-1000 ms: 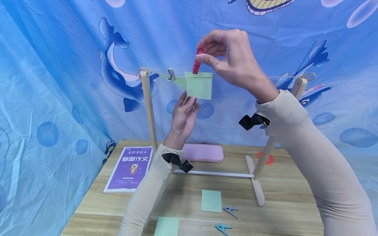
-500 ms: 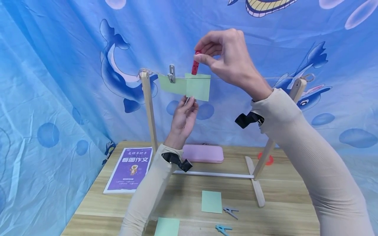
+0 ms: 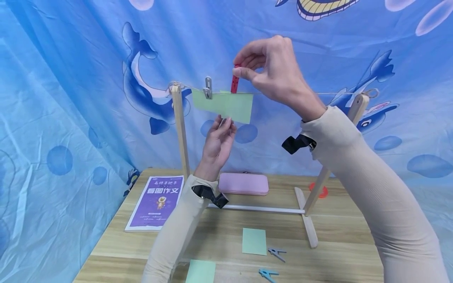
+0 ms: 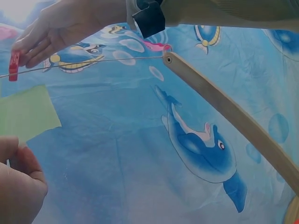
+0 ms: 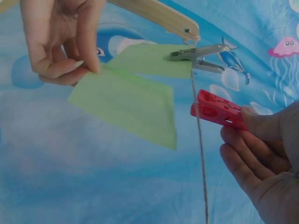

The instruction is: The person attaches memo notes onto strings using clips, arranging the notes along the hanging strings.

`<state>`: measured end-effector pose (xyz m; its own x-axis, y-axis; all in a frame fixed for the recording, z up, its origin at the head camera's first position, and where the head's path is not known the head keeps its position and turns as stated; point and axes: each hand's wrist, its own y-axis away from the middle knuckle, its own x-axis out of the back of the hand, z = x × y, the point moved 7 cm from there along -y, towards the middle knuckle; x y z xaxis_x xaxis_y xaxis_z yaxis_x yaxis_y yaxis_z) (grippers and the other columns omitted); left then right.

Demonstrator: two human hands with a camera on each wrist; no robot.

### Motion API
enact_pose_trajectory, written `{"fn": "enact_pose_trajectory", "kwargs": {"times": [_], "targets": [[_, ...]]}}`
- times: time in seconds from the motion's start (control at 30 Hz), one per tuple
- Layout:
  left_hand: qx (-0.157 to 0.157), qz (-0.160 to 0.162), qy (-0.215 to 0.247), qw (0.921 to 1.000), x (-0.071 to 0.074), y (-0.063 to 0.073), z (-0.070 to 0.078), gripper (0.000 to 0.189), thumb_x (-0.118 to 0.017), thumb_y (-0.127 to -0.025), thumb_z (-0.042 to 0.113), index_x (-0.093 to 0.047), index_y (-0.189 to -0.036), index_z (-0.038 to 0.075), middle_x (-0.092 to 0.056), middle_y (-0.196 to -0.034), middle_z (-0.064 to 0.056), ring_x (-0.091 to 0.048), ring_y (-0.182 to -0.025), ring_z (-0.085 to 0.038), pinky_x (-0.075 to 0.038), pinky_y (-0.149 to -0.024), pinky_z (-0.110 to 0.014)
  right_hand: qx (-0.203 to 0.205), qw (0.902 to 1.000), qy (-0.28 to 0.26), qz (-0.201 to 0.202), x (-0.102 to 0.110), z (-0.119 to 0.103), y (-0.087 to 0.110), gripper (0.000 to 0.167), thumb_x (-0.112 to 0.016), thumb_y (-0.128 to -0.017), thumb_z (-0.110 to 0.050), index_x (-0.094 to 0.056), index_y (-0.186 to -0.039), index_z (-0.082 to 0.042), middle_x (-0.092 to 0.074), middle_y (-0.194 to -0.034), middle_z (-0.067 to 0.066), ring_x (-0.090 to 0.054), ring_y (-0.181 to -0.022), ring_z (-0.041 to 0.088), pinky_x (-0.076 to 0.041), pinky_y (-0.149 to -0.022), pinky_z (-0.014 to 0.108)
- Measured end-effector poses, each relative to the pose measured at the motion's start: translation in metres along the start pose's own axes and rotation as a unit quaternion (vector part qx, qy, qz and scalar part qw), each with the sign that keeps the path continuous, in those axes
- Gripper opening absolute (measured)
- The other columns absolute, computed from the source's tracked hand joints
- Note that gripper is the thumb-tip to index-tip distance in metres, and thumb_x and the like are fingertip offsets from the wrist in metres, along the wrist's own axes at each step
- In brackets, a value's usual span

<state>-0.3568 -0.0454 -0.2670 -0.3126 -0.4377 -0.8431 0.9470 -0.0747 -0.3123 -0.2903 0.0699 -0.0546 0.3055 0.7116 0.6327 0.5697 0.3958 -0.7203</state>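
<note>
My left hand (image 3: 217,145) pinches a light green square of paper (image 3: 242,110) by its lower edge. In the right wrist view this paper (image 5: 135,109) stands apart from the string (image 5: 202,163). My right hand (image 3: 279,74) holds a red clothespin (image 3: 235,83) between thumb and fingers, its biting end down at the string. Further left, a grey clothespin (image 3: 207,88) clips another green paper (image 5: 152,60) to the string. The held paper partly overlaps that one in the head view.
Wooden posts (image 3: 179,125) carry the string at both ends. Below, on the table, lie two green papers (image 3: 254,241), a grey-blue clothespin (image 3: 277,253), a turquoise clothespin (image 3: 267,274), a pink case (image 3: 243,184), a purple book (image 3: 155,202) and a red ring (image 3: 320,190).
The held paper has come down slightly, and the red clothespin has dropped to the string. The grey clothespin has swung upright, with its clipped paper turning to show more of its face.
</note>
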Motion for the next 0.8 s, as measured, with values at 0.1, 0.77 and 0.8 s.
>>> {"fn": "enact_pose_trajectory", "kwargs": {"times": [0.1, 0.77, 0.8], "targets": [[0.0, -0.004, -0.009, 1.0, 0.0, 0.002, -0.002, 0.022, -0.048, -0.106, -0.006, -0.058, -0.096, 0.012, -0.059, -0.094, 0.0, -0.059, -0.088, -0.013, -0.052, -0.084, -0.02, -0.002, 1.0, 0.006, -0.007, -0.003, 0.002, 0.001, 0.014, -0.075, -0.097, -0.018, -0.08, -0.101, -0.006, -0.079, -0.094, 0.004, -0.07, -0.081, 0.005, -0.059, -0.083, 0.019], [-0.002, -0.024, -0.013, 0.9996, -0.007, 0.012, 0.0, 0.025, -0.047, -0.106, -0.006, -0.065, -0.104, 0.011, -0.06, -0.096, 0.0, -0.058, -0.089, -0.012, -0.051, -0.084, -0.019, 0.0, 0.9999, 0.005, -0.013, -0.004, 0.008, 0.007, 0.014, -0.074, -0.098, -0.017, -0.079, -0.102, -0.005, -0.078, -0.096, 0.005, -0.07, -0.082, 0.006, -0.057, -0.081, 0.017], [-0.002, -0.024, -0.017, 0.9996, -0.007, 0.012, 0.0, 0.025, -0.046, -0.106, -0.006, -0.065, -0.105, 0.011, -0.06, -0.097, 0.001, -0.058, -0.089, -0.011, -0.051, -0.084, -0.018, -0.002, 0.9998, 0.006, -0.016, -0.005, 0.008, 0.008, 0.013, -0.074, -0.098, -0.017, -0.079, -0.102, -0.005, -0.078, -0.096, 0.005, -0.07, -0.082, 0.007, -0.057, -0.081, 0.017]]}}
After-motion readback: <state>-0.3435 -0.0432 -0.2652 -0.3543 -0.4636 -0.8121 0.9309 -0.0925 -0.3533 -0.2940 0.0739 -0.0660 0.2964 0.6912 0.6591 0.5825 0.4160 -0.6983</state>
